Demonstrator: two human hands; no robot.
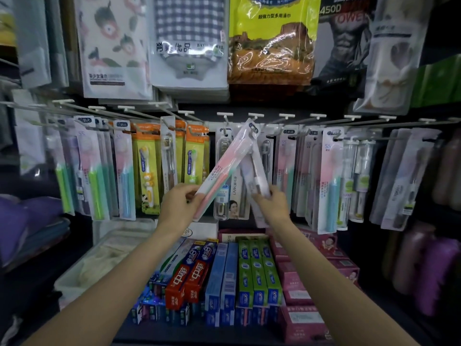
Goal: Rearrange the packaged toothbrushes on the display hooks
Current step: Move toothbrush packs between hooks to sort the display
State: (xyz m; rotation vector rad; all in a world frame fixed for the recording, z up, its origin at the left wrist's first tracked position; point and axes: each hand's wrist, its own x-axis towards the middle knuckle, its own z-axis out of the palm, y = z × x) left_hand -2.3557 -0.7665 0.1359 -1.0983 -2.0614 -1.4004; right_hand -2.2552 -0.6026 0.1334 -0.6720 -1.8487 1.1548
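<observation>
Near the middle of the frame, the left hand (178, 204) held the lower end of a pink toothbrush pack (220, 171), fingers and thumb curled around it. The pack leaned up toward the right, and its top reached the row of hooks (255, 117) at the center. The right hand (273, 203) gripped the lower part of a white toothbrush pack (254, 168), which leaned up toward the left. The two packs crossed near their tops, just below the hooks; the picture was blurred there, so I could not tell if either pack hung on a hook.

Other toothbrush packs (124, 168) hung in a row across the frame, left and right of the hands. In the upper part of the frame hung towel packs (189, 46). In the lower middle, toothpaste boxes (224, 278) lay side by side on a shelf (199, 333), under both forearms.
</observation>
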